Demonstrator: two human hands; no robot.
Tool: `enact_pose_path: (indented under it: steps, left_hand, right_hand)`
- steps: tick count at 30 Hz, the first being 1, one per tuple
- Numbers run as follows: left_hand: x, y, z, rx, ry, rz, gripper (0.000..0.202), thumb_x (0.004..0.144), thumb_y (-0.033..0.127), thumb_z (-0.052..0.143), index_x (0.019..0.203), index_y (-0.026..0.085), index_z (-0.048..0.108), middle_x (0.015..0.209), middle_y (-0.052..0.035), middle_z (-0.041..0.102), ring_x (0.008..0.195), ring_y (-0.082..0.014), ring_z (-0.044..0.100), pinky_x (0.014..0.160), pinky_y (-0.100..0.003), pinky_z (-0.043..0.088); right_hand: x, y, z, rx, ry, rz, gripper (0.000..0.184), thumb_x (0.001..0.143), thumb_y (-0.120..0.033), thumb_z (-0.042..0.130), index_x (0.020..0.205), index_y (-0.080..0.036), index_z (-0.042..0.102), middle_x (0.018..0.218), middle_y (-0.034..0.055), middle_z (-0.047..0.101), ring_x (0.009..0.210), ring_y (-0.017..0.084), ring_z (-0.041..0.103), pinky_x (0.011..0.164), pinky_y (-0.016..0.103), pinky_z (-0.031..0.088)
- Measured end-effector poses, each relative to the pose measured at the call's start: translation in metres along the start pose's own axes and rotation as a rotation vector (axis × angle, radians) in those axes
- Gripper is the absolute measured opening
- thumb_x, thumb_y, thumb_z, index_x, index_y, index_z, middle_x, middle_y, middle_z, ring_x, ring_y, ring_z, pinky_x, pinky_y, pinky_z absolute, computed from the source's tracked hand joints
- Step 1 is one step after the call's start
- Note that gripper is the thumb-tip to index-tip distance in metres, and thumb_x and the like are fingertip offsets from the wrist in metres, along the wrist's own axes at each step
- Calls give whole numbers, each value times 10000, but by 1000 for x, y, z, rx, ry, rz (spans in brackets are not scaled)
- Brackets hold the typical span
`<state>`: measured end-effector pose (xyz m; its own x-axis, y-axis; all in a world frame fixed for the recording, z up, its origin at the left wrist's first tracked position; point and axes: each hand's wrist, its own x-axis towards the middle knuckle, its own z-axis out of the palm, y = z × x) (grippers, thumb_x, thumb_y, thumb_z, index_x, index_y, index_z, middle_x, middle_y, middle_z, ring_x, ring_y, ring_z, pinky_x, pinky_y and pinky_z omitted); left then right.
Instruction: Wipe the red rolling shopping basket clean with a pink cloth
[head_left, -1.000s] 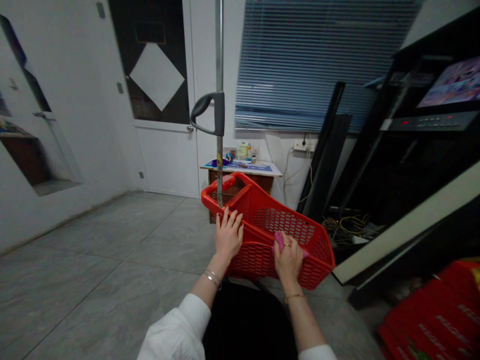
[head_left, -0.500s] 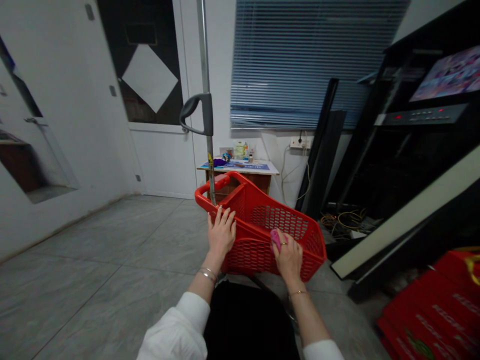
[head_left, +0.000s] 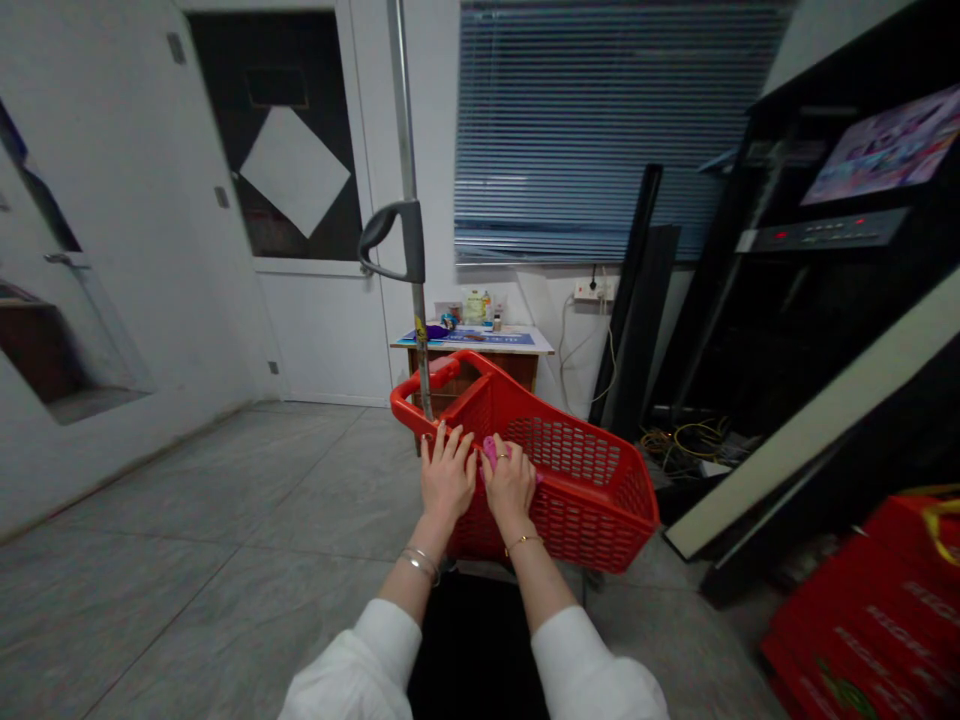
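A red plastic shopping basket with perforated sides stands in front of me, tilted in view. Its near rim lies under both of my hands. My left hand rests on that rim near the handle end, with its fingers stretched out and apart. Beside it, my right hand is closed around a pink cloth and presses it on the rim; much of the cloth is hidden under the fingers. A metal pole with a grey grip rises by the basket's handle end.
Behind the basket stands a small table with bottles and a purple item. Dark panels lean at the right, near a rack with a screen. Red boxes sit at lower right, cables on the floor.
My right hand has slid left along the rim with the pink cloth, and is now close beside my left hand. The left hand has stayed on the rim.
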<state>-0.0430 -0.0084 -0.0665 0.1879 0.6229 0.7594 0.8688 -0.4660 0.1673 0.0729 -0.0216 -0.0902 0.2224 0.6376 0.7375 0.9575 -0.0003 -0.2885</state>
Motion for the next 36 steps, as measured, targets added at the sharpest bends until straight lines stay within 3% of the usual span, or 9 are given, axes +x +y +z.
enact_pose_path:
  steps: [3,6,11,14,20,23,27,32,36]
  left_hand:
    - [1,-3,-1,16,7,-24,378,990,291,376,1295,276,598,1427,-44,560,1437,-258,348,1204,-586,160]
    - [2,-6,1,19,22,-38,378,995,289,365,1299,288,591,1430,-40,557,1437,-251,350,1204,-601,133]
    - [3,-5,5,-2,26,-47,374,988,294,380,1289,269,600,1436,-54,550,1447,-268,326,1197,-604,159]
    - [2,-1,7,-18,26,-35,370,982,307,401,1278,245,614,1434,-66,551,1458,-286,299,1197,-583,189]
    - [1,0,7,-29,19,-13,379,968,314,425,1292,244,609,1442,-77,541,1462,-297,290,1195,-580,214]
    - [1,-2,5,-8,18,-19,391,974,321,412,1314,250,592,1459,-80,522,1460,-294,294,1191,-588,212]
    - [2,-9,4,32,11,-37,397,995,314,363,1334,281,567,1471,-55,511,1462,-266,295,1190,-607,184]
    - [3,-10,8,47,21,-62,406,997,309,351,1344,266,558,1477,-60,504,1466,-267,286,1191,-620,163]
    - [3,6,14,61,53,-76,455,979,341,394,1392,196,523,1512,-116,448,1474,-308,254,1197,-621,153]
  right_hand:
    - [-7,21,-10,-36,-50,-23,428,944,-341,523,1358,-231,512,1180,95,608,1006,202,542,882,336,360]
    - [-25,70,-27,-88,-63,-35,435,939,-330,517,1364,-235,507,1183,91,613,1015,197,538,895,336,339]
    - [-47,133,-45,-160,39,43,418,948,-386,471,1320,-216,557,1177,107,612,1026,219,531,931,375,325]
    - [-43,122,-37,-156,121,124,395,956,-387,453,1263,-188,601,1116,116,613,987,227,528,911,379,344]
    - [-14,32,-2,-30,62,46,401,956,-367,485,1314,-199,552,1157,126,590,999,225,522,884,361,367]
    - [-8,18,0,-26,24,13,420,945,-354,512,1344,-225,521,1179,118,588,1000,220,528,873,353,371]
    - [-22,63,-17,-85,-40,-51,430,943,-332,518,1364,-247,501,1172,91,603,993,203,537,862,335,367]
    - [-47,137,-36,-143,53,-46,443,937,-364,513,1354,-217,513,1165,103,594,1007,218,532,892,356,376]
    - [-51,149,-34,-128,96,-12,431,940,-396,492,1331,-220,536,1127,102,588,1003,228,532,867,360,392]
